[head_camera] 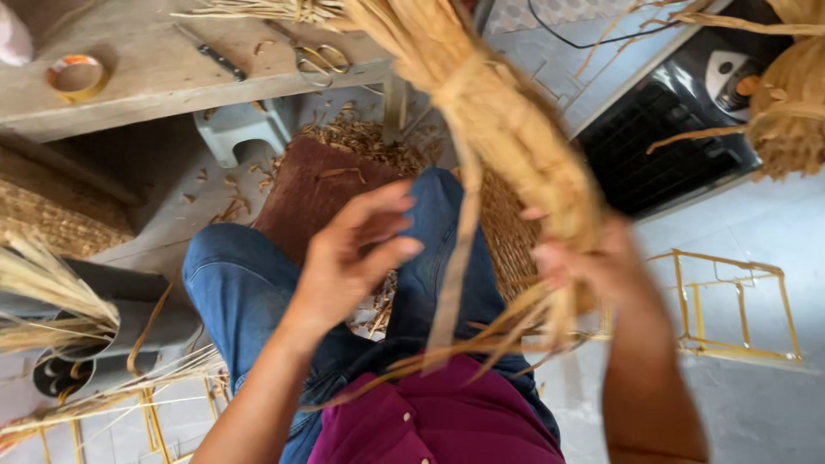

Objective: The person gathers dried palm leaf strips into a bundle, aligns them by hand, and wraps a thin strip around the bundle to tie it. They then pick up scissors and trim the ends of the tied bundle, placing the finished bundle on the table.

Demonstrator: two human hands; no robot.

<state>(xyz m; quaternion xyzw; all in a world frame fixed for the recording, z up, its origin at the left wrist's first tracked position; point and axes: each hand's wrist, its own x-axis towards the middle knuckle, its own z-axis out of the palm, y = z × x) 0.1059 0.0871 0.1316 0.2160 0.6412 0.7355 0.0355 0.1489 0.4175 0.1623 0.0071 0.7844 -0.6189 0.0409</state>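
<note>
Head camera looked down past knees in blue jeans and a purple shirt. Sat low, close to the grey floor, likely so the long stalks could hang free.

Biggest in view: a thick bundle of dry straw, golden and rough, tied round with a flat straw band near the top. Ran from the top of the picture down to the right hand. Right hand closed tight round the low end of the bundle, probably to keep it from turning. Loose thin ends stuck out under the grip like a brush.

Left hand hung free, just beside the bundle, fingers spread and bent, holding nothing. Hands kept apart, not touching. One long flat strand dropped between them.

Behind, a woven mat lay under the bundle, bumpy and tan. Next to it, a brown flat board with dry bits scattered round it. Dark black machine with a grille stood at the right. Grey wooden bench at the top left, worn and dusty, set near enough to reach. On it, small scissors with yellow handles and a roll of tape, round and orange. Yellow wire frame lay on the floor at the right, thin and shiny. More straw poked out at the left edge.
</note>
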